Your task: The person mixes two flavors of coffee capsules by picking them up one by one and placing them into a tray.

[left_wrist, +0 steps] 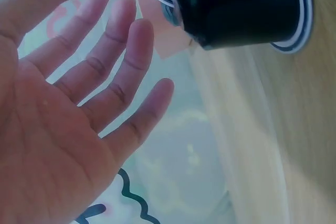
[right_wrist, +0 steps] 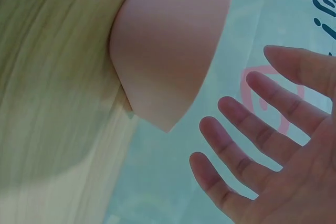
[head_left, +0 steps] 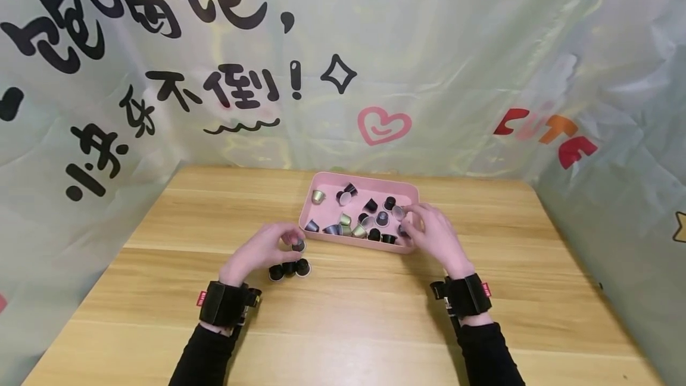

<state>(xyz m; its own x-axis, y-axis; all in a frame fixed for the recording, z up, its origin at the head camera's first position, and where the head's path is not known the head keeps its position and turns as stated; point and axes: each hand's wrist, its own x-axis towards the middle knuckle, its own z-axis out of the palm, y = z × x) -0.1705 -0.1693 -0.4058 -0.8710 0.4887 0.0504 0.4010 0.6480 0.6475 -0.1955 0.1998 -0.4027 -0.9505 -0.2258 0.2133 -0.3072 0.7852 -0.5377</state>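
My left hand (head_left: 264, 249) is over the table, left of the pink tray (head_left: 361, 245). Its thumb and fingers stand apart beside a grey-topped coffee capsule (head_left: 298, 246). Just in front are several dark coffee capsules (head_left: 302, 267). Up close in the left wrist view are a black capsule (left_wrist: 241, 9) and the spread fingers (left_wrist: 139, 45), with no grip visible. Over the tray's right edge, my right hand (head_left: 435, 236) reaches toward a capsule with a pale lid (head_left: 398, 212). In the right wrist view its fingers (right_wrist: 220, 135) are spread and hold nothing visible.
Inside the tray lie several more capsules, among them a gold one (head_left: 318, 196), a black one (head_left: 371, 205) and a blue one (head_left: 312, 226). A wooden table (head_left: 348, 320) carries everything. Printed cloth (head_left: 455, 76) hangs behind and at the sides.
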